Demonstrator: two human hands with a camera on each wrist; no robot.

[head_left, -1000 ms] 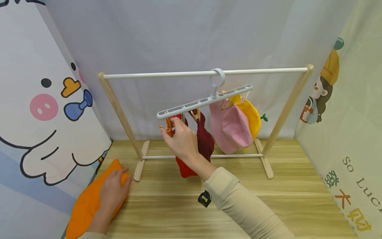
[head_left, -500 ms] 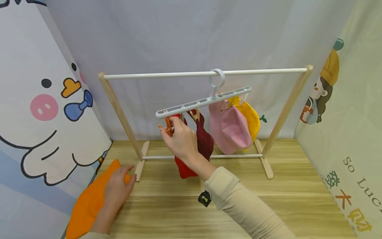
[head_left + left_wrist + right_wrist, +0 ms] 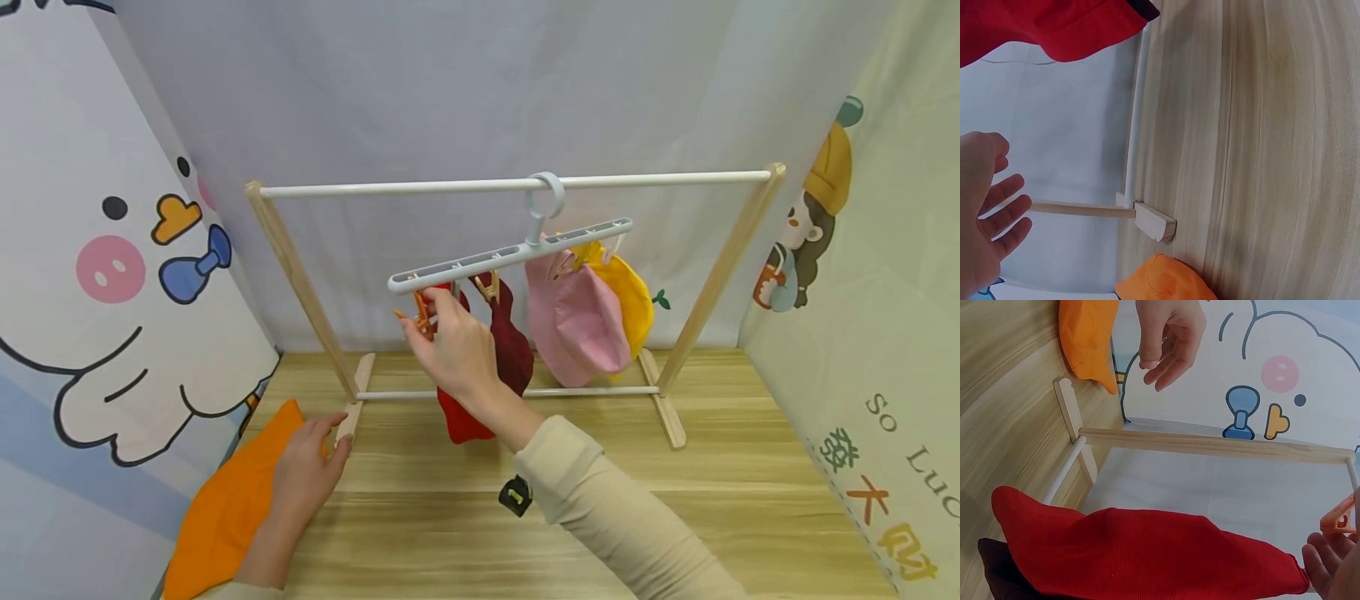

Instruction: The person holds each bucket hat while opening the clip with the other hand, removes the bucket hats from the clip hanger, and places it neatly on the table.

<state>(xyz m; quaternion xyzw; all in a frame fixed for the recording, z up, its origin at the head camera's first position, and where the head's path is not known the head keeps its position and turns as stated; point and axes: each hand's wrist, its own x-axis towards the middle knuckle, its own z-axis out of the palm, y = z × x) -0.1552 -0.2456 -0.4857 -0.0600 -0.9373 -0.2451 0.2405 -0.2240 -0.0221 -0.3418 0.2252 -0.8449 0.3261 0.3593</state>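
Note:
My right hand (image 3: 456,354) is raised under the left end of the grey clip hanger (image 3: 465,268), thumb and fingers pinching an orange clothespin (image 3: 422,317). A red cloth piece (image 3: 1135,550) hangs right beside that hand, partly hidden by it in the head view. Behind it hangs a dark red cloth piece (image 3: 513,350) from a beige clip. At the left, my left hand (image 3: 309,467) hovers with relaxed fingers and holds nothing; it overlaps an orange cloth hat (image 3: 225,508) in the head view. The left wrist view shows the left hand's fingers (image 3: 1007,215) loosely spread.
The hanger hooks over the white top bar (image 3: 405,188) of a wooden-legged rack (image 3: 300,292). Pink (image 3: 581,325) and yellow (image 3: 630,292) cloth hats hang at its right end. A small black object (image 3: 515,496) lies on the wooden table (image 3: 420,533). Printed curtains stand around.
My left hand has moved right and slightly away from me, off the middle of the orange hat. My right hand stays at the orange clothespin, while the hanger's left end has shifted slightly left.

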